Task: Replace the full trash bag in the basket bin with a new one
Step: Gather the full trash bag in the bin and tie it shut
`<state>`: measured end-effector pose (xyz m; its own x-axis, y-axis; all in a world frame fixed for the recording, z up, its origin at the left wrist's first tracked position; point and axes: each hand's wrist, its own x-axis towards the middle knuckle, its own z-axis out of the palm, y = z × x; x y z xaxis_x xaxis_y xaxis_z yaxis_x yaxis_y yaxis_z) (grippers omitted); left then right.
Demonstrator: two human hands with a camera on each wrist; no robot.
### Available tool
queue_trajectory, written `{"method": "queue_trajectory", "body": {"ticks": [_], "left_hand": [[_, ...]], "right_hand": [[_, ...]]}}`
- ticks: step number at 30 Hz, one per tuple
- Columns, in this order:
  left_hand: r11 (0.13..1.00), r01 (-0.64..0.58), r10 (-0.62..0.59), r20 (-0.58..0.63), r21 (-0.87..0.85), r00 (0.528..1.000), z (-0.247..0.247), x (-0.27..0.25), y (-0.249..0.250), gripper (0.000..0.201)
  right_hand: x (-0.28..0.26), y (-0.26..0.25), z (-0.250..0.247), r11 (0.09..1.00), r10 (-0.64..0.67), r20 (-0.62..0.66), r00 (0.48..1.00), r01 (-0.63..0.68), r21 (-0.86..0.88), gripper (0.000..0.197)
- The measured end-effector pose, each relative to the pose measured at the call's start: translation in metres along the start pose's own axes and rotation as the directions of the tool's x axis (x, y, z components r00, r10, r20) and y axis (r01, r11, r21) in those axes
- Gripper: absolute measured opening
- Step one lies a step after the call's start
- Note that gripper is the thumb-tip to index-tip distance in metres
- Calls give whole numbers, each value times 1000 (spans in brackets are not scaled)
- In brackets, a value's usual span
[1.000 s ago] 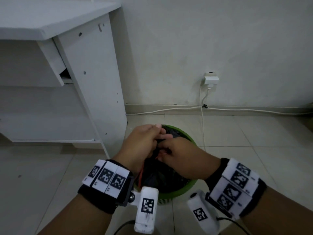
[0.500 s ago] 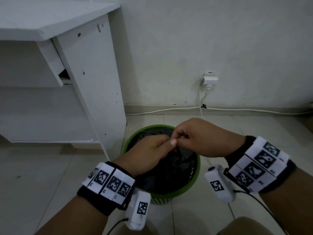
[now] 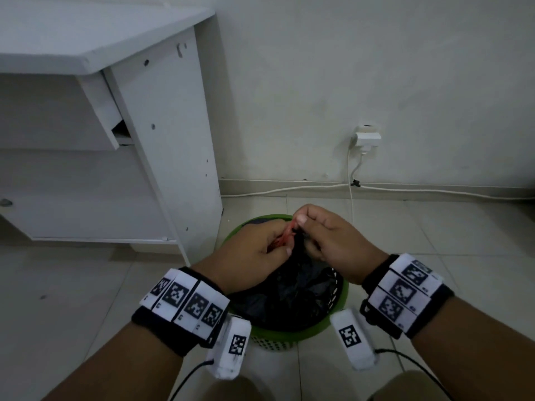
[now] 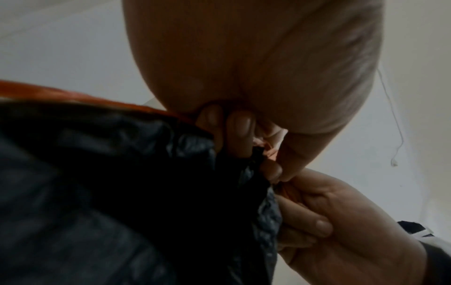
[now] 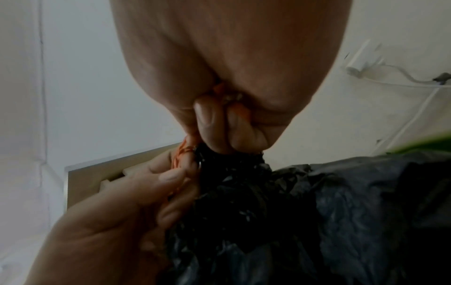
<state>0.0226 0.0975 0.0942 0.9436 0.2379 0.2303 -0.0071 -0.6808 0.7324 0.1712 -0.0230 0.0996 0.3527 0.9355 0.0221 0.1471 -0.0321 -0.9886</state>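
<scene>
A green basket bin [image 3: 291, 338] stands on the floor beside a white desk. The full black trash bag [image 3: 292, 287] sits inside it, its mouth gathered into a neck. Both hands meet above the neck. My left hand [image 3: 278, 246] pinches the orange drawstring [image 3: 286, 237], and my right hand [image 3: 301, 225] pinches the same string just above. In the right wrist view the right fingertips [image 5: 207, 119] curl round the orange drawstring [image 5: 182, 154] over the crumpled black bag [image 5: 305, 212]. In the left wrist view the left fingertips [image 4: 240, 127] press against the black bag [image 4: 122, 192].
The white desk side panel [image 3: 173, 140] stands close to the left of the bin. A wall socket with a plug [image 3: 367, 137] is behind it, and a white cable [image 3: 434, 189] runs along the skirting. Tiled floor [image 3: 72, 299] lies left and right.
My hands came up from the bag's top. The right hand moved from low across the bin to a spot above the left hand. The orange drawstring now shows between them.
</scene>
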Motion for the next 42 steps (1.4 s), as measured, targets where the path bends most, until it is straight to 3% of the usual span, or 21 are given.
{"method": "queue_trajectory", "body": {"ticks": [3,7,11,13,14,16,19,22,24,25,29,31,33,36,39,42], "left_hand": [[1000,14,-16,-181,-9,983,3,-3,-3,6],[998,67,-67,-307,-11,949,9,-2,-5,13],[981,-32,106,-396,189,912,14,2,-8,18],[969,-80,172,-405,233,898,19,5,-7,14],[974,-57,146,-416,218,898,21,6,-7,13],[993,72,-24,-421,98,907,23,10,-3,14],[950,263,-307,-343,-168,888,21,17,5,18],[748,376,-538,-167,-547,826,13,25,13,27],[615,382,-596,-90,-690,798,8,29,11,29],[586,377,-601,-72,-717,796,7,31,8,31],[582,365,-590,-69,-726,804,11,33,1,27],[582,324,-582,-105,-746,806,13,32,3,21],[603,284,-577,-161,-746,801,13,32,5,19],[700,242,-527,-258,-672,810,9,30,8,21],[813,235,-450,-318,-532,835,7,29,8,19],[863,233,-417,-372,-448,829,8,32,9,19]], "right_hand": [[5,3,2,973,-62,-33,998,52,-226,24],[6,-7,1,951,-58,-39,998,44,-306,28],[14,-17,-12,860,17,-38,999,-34,-510,38],[17,-19,-20,859,68,-34,997,-76,-506,36],[19,-20,-22,869,76,-41,996,-86,-488,33],[20,-17,-23,874,28,-97,995,-71,-481,20],[18,-4,-16,752,-273,-244,931,49,-658,19],[8,-1,-9,605,-520,-203,830,190,-773,30],[5,3,-5,464,-598,-99,795,243,-852,34],[5,8,-3,437,-610,-70,789,262,-860,35],[13,25,-2,507,-676,-144,723,314,-803,16],[15,28,-1,521,-676,-153,721,321,-791,8],[16,29,-1,566,-646,-152,749,335,-753,7],[16,25,-5,673,-555,-137,821,346,-653,16],[14,13,-8,866,-393,-146,908,312,-391,18],[13,5,-9,934,-324,-185,928,282,-220,19]]}}
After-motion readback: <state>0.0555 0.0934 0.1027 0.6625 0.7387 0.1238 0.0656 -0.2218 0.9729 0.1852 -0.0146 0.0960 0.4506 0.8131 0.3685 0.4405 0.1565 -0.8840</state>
